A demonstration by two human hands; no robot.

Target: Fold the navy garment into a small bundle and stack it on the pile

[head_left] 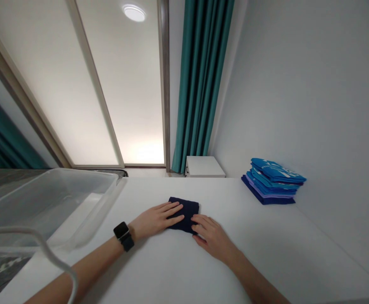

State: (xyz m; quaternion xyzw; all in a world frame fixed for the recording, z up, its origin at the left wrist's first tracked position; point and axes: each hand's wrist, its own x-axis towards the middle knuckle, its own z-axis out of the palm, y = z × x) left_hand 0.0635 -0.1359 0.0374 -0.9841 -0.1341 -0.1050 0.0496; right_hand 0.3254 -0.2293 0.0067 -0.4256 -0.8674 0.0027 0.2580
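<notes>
A small folded dark navy cloth [188,210] lies flat on the white table [171,270]. My left hand [159,217] rests on its left side, fingers stretched out and spread over the fabric; a black watch [123,235] is on that wrist. At the cloth's right edge is my right hand [211,236], its fingers slightly bent and touching the edge. Whether the right fingertips pinch any fabric is hard to see. The cloth's lower left part is hidden under my left hand.
A stack of folded blue and purple clothes [274,181] stands at the right, by the wall. To the left sits a translucent plastic bin [108,202], with a white cable [49,253] in front. Beyond the table are a white cabinet [205,166] and a teal curtain [203,84].
</notes>
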